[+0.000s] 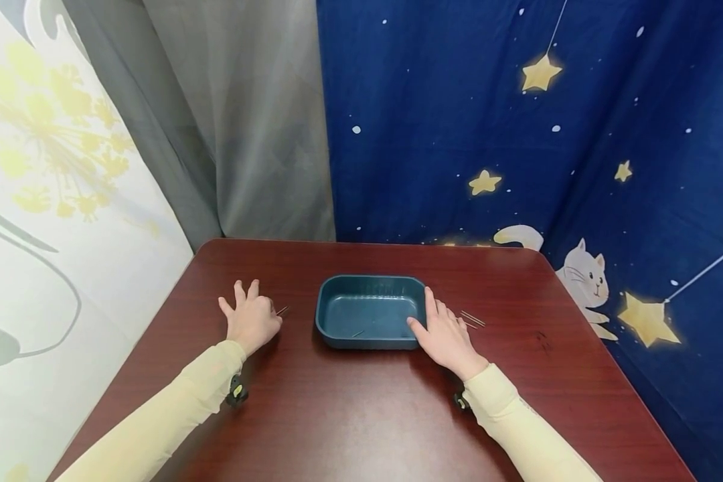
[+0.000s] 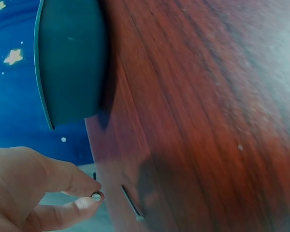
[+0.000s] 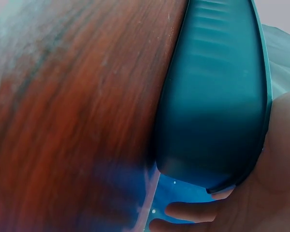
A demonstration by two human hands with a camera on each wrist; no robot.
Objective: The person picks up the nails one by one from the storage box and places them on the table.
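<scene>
Only the left wrist view shows a nail's head (image 2: 96, 197) between fingers (image 2: 70, 212).

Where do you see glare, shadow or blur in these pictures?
Head view: pale sheen on the table, bottom centre; shadow under the tray. Left wrist view: whitish glare, upper right; dark shadow beside the loose nail. Right wrist view: washed-out upper left, blurred wood grain.
</scene>
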